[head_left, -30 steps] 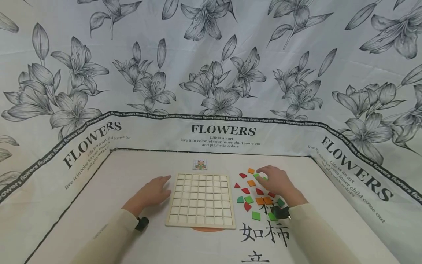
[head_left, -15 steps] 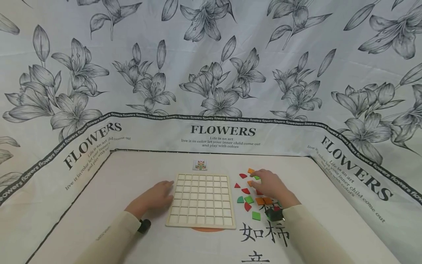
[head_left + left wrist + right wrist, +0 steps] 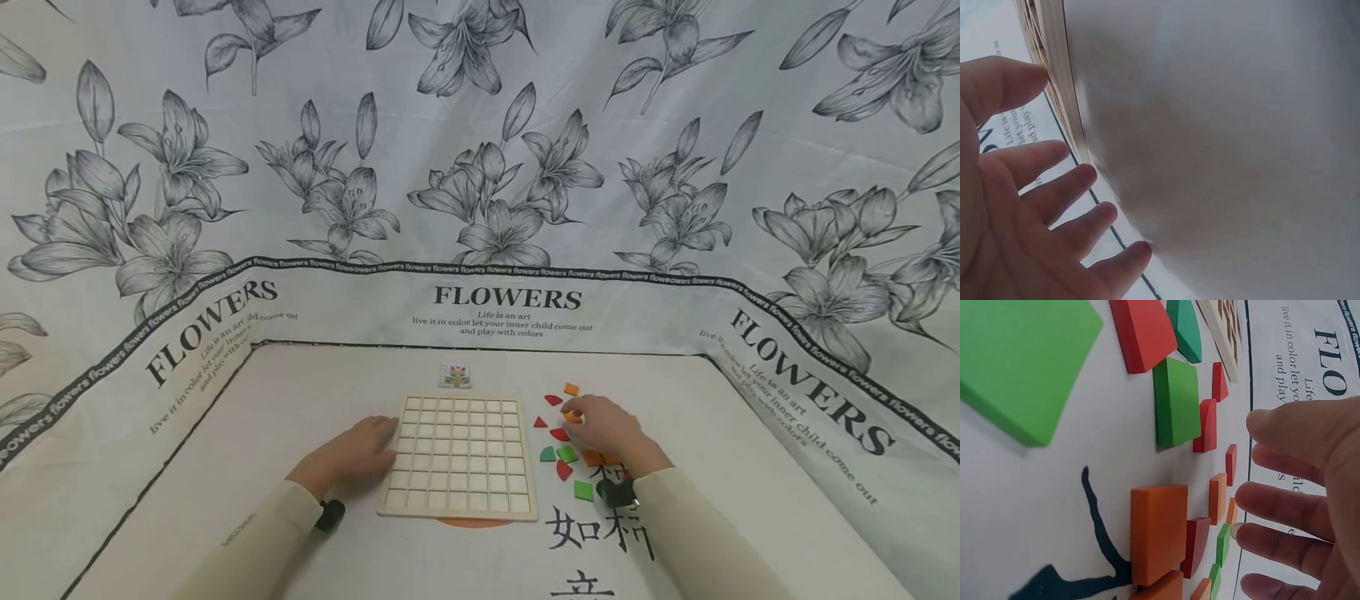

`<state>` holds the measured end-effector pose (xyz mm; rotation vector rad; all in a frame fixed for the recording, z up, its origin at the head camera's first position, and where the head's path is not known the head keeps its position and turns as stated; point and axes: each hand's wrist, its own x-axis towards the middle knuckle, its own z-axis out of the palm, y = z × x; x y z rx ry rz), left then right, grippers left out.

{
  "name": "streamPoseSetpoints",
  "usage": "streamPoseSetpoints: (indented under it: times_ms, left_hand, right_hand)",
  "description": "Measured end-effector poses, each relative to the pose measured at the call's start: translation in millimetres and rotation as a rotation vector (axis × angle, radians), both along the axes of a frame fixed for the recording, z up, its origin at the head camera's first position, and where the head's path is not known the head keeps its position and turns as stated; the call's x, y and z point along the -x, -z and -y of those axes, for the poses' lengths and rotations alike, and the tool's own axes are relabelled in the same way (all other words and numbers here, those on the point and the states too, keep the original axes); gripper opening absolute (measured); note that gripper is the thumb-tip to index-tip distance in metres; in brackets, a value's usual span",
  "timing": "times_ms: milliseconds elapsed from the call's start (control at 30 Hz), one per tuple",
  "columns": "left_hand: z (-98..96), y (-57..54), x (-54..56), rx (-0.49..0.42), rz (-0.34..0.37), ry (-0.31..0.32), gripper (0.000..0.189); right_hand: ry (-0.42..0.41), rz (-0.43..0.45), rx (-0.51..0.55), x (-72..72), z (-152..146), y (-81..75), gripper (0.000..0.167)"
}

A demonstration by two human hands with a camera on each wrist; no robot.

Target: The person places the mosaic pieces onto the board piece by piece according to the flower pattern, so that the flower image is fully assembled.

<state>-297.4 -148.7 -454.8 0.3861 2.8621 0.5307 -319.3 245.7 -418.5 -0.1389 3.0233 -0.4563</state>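
Note:
My left hand [image 3: 352,454] is at the left edge of a wooden grid board [image 3: 529,467], thumb and fingertips right at its rim. In the left wrist view its fingers are spread and relaxed beside the board's side wall [image 3: 1060,62]. My right hand [image 3: 607,429] hovers over scattered coloured tiles, fingertips close over an orange square tile [image 3: 573,416]. The right wrist view shows those fingers extended and apart, with nothing pinched. A green square tile [image 3: 1175,403] and an orange square tile [image 3: 1159,534] lie nearer that camera. My right hand covers several tiles in the head view.
A small card with a coloured pattern [image 3: 456,376] lies behind the board. Red curved tiles [image 3: 553,400], a teal tile [image 3: 548,454] and a green tile [image 3: 582,490] lie to the board's right. Printed cloth [image 3: 510,308] rises behind and at both sides.
My right hand has moved left and slightly toward me, from the green tiles to the orange one. My left hand has moved right, up to the board's edge.

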Motion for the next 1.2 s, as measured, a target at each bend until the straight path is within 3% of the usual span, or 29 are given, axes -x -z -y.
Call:
streamPoseSetpoints:
  times_ms: [200, 433, 667, 1200]
  left_hand:
    - [-1.3, -1.4, -1.2, 0.014, -0.005, 0.037, 0.06]
    - [-3.6, -2.7, -2.2, 0.029, 0.0, 0.037, 0.058]
    - [-2.5, 3.4, 1.7, 0.039, 0.013, 0.038, 0.058]
    - [-1.3, 0.1, -2.0, 0.021, 0.025, 0.023, 0.059]
  right_hand:
    - [-0.019, 0.018, 0.0, 2.0, 0.7, 4.1, 0.031]
    - [-0.044, 0.03, -0.017, 1.6, 4.2, 3.9, 0.026]
    - [-0.047, 0.028, -0.022, 0.8, 6.2, 11.0, 0.026]
    - [-0.042, 0.036, -0.054, 6.4, 7.7, 15.7, 0.023]
